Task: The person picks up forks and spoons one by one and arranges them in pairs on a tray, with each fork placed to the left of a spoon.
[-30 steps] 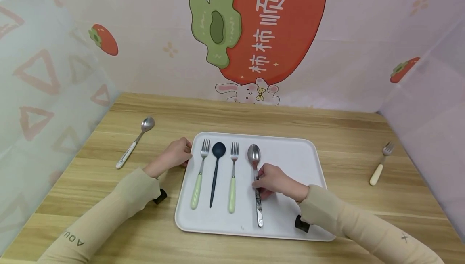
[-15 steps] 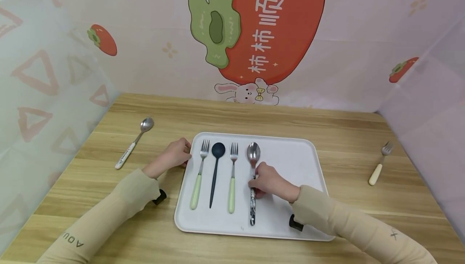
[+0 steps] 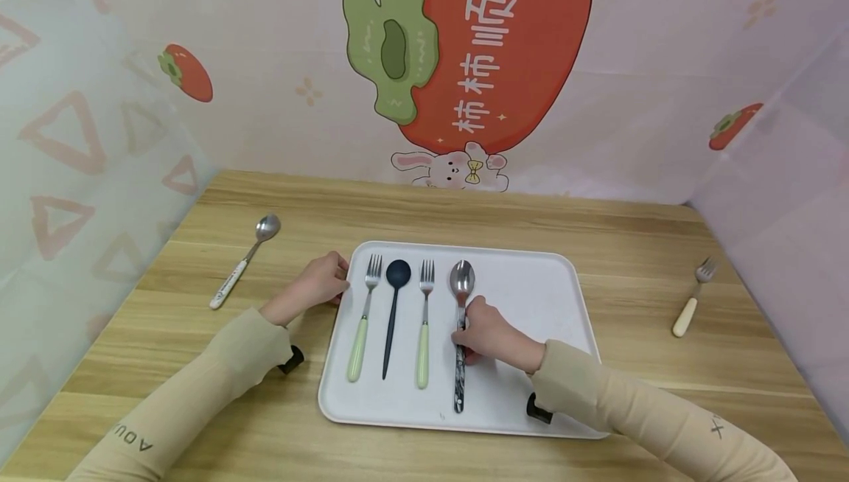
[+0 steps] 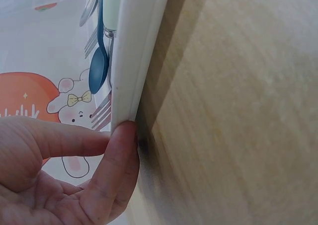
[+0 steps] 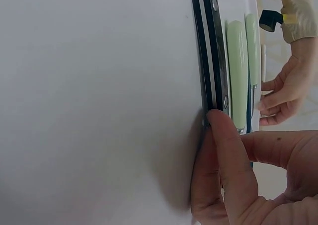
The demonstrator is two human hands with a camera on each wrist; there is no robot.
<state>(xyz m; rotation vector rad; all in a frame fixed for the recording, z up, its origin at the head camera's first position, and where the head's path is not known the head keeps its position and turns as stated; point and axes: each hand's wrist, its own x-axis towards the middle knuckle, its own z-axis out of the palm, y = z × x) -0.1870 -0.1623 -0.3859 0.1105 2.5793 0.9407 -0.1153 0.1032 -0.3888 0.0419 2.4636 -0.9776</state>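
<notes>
A white rectangular tray [image 3: 530,290] lies on the wooden table, bearing a row of upright-set cutlery. My left hand [image 3: 321,280] pinches the tray's left rim, thumb at the top edge and fingers against the outer side in the left wrist view. With thumb and fingers, my right hand [image 3: 494,331] holds the dark marbled handle of a large metal spoon [image 3: 462,277], rightmost in the row. To its left lie a green-handled fork [image 3: 423,349], a black spoon [image 3: 399,274] and another green-handled fork [image 3: 358,349]. The right wrist view shows the riveted handle [image 5: 213,46] close over the tray.
On the table left of the tray lies a spoon [image 3: 228,284] with a white patterned handle. A fork [image 3: 686,318] with a cream handle lies far right. Printed wall sheets [image 3: 265,25] enclose the table's back and sides.
The large spoon has shifted slightly left in my right hand, and its handle end has swung left so it lies nearly parallel to the fork beside it. My left hand stays at the rim.
</notes>
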